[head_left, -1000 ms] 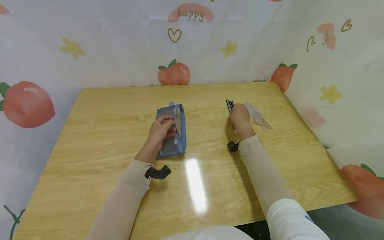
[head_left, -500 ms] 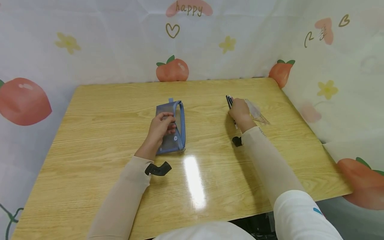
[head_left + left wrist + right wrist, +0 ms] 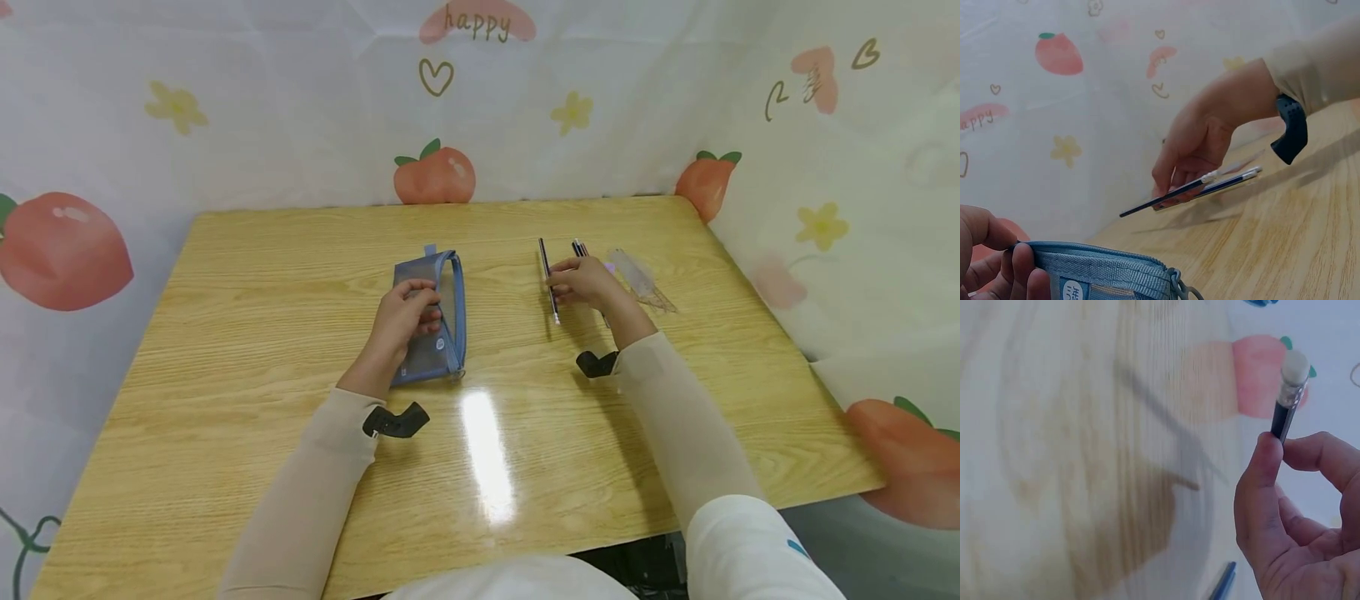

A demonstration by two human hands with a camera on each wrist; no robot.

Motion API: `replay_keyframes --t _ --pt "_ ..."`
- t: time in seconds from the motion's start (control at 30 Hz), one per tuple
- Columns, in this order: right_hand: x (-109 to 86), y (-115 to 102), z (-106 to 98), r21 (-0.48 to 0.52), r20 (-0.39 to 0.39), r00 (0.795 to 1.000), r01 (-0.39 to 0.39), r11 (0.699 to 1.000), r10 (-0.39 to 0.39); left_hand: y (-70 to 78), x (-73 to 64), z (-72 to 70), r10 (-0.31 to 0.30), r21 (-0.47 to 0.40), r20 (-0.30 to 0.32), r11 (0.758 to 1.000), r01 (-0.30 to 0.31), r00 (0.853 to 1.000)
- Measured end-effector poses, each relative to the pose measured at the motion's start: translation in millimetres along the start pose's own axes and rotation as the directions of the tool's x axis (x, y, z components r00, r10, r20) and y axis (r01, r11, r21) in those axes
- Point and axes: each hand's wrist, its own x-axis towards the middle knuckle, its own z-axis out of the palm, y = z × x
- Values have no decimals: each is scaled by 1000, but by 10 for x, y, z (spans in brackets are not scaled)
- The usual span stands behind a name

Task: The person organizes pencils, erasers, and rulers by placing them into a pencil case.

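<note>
My left hand point(image 3: 405, 321) holds a blue-grey zippered pencil case point(image 3: 426, 365), pinching its top edge between thumb and fingers. The case lies on the table, and its zip side gapes open toward the right. Over the right half of the table, my right hand point(image 3: 591, 283) pinches a dark pencil point(image 3: 545, 257) between thumb and fingers. In the right wrist view, the white eraser end point(image 3: 1295, 367) of this pencil points up, and its shadow falls on the wood apart from it. More dark pencils point(image 3: 577, 247) lie beneath the right hand, partly hidden by it.
Clear plastic pieces like rulers point(image 3: 633, 273) lie right of the right hand, one with a triangular outline point(image 3: 662, 302). The wooden table point(image 3: 262, 292) meets a printed cloth point(image 3: 300, 125) at the back and right. A black camera mount point(image 3: 395, 421) juts from the left wrist.
My right hand has lifted one pencil off the group and shifted it slightly left. The other pencils stay behind on the table. The left hand keeps its hold on the pencil case.
</note>
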Motion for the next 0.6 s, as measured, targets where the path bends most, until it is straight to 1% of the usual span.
replay_keyframes --t 0.1,0.17,0.3,0.47,0.6 --pt "6 41 30 96 29 1000 -13 995 10 8 -18 3 10 2 0 1000 -10 1000" --pt "7 70 56 128 45 999 -12 992 7 9 -26 5 19 -2 -2 1000 -19 1000" --pt "-25 103 103 131 75 997 6 991 -16 -2 -20 0 28 -11 -4 1000 -28 1000" --pt "-73 117 154 170 115 993 12 985 -31 -19 6 2 15 -8 0 1000 -15 1000" --pt "-100 137 196 247 162 986 7 969 -48 -22 22 7 0 -7 -1 1000 0 1000"
